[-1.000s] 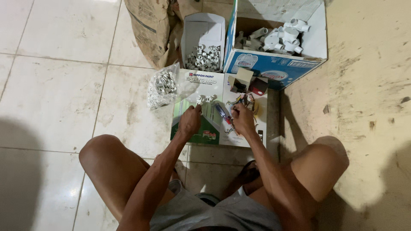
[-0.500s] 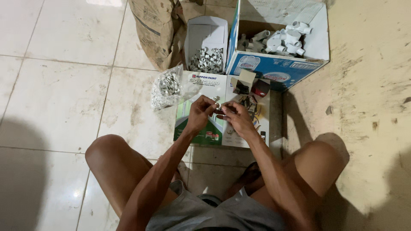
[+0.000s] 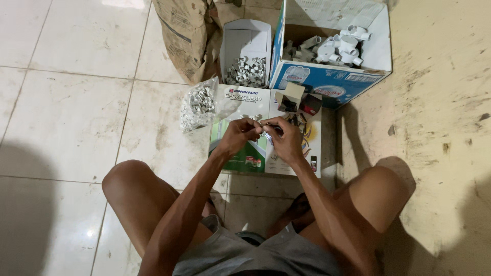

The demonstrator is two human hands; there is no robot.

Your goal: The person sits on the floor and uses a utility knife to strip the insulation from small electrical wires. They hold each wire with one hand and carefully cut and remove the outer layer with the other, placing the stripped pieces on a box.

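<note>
Holding one small white clip (image 3: 266,134) pinched between your left hand (image 3: 240,135) and right hand (image 3: 287,143), you have many loose clips (image 3: 247,71) remaining at 12 o'clock.

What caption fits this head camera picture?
Both hands, left hand and right hand, pinch a small part above flattened cardboard.

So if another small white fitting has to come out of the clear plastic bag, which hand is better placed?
Probably the left hand: it is on the side of the clear plastic bag of small white fittings, lying left of the flattened cardboard. The right hand pinches a small metallic piece and would cross over.
</note>
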